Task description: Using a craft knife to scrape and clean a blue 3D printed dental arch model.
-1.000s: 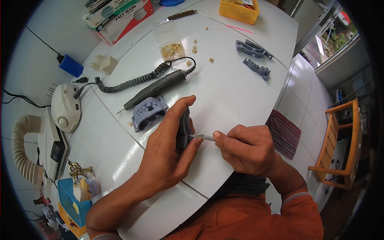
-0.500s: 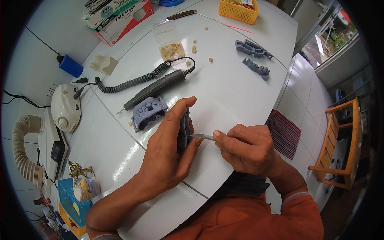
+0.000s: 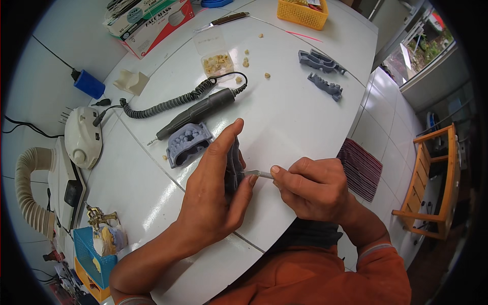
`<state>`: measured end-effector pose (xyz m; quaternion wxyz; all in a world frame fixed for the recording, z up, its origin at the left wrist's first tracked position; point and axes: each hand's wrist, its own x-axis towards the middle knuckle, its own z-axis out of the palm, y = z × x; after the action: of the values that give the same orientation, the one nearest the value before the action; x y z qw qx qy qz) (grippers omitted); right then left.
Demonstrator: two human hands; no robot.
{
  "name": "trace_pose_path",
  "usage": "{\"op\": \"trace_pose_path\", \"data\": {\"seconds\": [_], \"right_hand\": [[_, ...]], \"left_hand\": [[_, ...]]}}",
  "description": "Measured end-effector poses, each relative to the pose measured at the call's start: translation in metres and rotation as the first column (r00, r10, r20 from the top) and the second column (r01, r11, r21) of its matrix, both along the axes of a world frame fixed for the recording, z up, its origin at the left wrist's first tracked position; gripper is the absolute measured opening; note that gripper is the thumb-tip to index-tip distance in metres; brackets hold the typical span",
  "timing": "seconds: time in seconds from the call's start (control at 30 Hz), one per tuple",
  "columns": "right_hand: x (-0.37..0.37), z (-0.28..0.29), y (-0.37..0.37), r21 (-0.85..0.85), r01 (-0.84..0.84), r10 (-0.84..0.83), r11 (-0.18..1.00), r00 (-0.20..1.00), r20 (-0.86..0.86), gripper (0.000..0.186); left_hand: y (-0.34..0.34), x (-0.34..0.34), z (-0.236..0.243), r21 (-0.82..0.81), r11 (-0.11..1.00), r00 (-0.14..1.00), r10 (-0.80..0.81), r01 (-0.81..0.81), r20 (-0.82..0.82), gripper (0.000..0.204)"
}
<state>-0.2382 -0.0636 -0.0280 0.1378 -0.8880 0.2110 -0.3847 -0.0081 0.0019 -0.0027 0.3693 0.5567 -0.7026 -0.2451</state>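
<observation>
My left hand is closed round a grey dental model, held on edge; the palm and fingers hide much of it. My right hand pinches a thin metal hand tool, its flat end against the model beside my left thumb. That tool's handle is hidden in my right fist. Just beyond my left hand lies another grey dental model with a row of teeth. A black rotary handpiece rests behind it, its coiled cord running to a white control unit.
Two grey model pieces lie at the far right of the white tiled table. An open clear box holds small yellowish teeth, with several loose nearby. A knife, mask boxes and a yellow basket stand farther back.
My left hand and the model tilt very slightly, the fingertips shifting a little left and away from me. The right hand and its tool stay almost in place.
</observation>
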Motion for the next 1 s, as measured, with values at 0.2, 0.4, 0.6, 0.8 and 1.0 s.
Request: {"op": "trace_pose_path", "data": {"seconds": [0.2,0.4,0.6,0.8,1.0], "right_hand": [[0.001,-0.002,0.001,0.030,0.038,-0.041,0.999,0.995,0.092,0.028],[0.001,-0.008,0.001,0.157,0.118,-0.162,0.981,0.937,0.309,0.025],[0.004,-0.008,0.004,0.219,0.160,-0.239,0.962,0.883,0.403,0.022],[0.007,-0.014,0.001,0.164,0.148,-0.206,0.975,0.874,0.440,0.024],[0.008,-0.017,0.000,0.151,0.155,-0.206,0.976,0.882,0.424,0.023]], "left_hand": [[-0.001,0.002,0.006,-0.009,0.999,0.999,-0.035,0.035,-0.037,0.087],[-0.004,0.005,0.000,0.047,0.999,0.992,0.033,-0.027,-0.118,0.099],[-0.008,0.011,0.009,-0.166,0.985,0.899,0.038,0.038,0.435,0.093],[-0.004,0.003,0.010,-0.148,0.985,0.934,0.129,-0.084,0.333,0.098],[-0.005,0.005,0.008,-0.149,0.988,0.950,0.081,-0.036,0.303,0.094]]}}
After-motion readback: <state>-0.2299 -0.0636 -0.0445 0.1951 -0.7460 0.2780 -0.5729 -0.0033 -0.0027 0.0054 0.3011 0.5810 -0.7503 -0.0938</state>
